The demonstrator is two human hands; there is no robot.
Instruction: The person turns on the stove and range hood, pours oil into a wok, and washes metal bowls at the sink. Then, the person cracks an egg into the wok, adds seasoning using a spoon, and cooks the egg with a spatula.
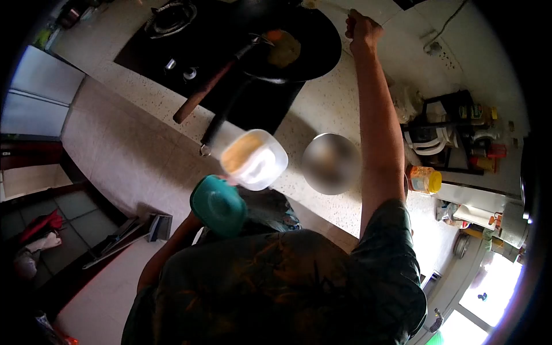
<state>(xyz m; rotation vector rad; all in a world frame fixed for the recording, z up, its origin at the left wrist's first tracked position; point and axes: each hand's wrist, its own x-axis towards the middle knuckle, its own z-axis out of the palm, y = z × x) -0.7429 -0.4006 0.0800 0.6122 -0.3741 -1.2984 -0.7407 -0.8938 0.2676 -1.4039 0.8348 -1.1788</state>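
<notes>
My right hand (363, 29) reaches past the far right of the wok (322, 49), closed on the thin pale handle of a spoon-like utensil (333, 7); its tip is near the top of the frame. In the wok lie food and liquid (284, 50), with a spatula (204, 92) resting over the near rim, its wooden handle towards me. My left hand (228, 180), mostly hidden, grips a white plastic container (254, 160) partly filled with a tan substance. A teal lid (218, 206) hangs beside the container on my side and covers much of that hand.
A round metal bowl (330, 164), its contents blurred, stands on the speckled counter (287, 187) right of the container. The black stove (155, 57) has another burner (171, 20) at left. A yellow-lidded jar (424, 180) and a rack (443, 132) are at right.
</notes>
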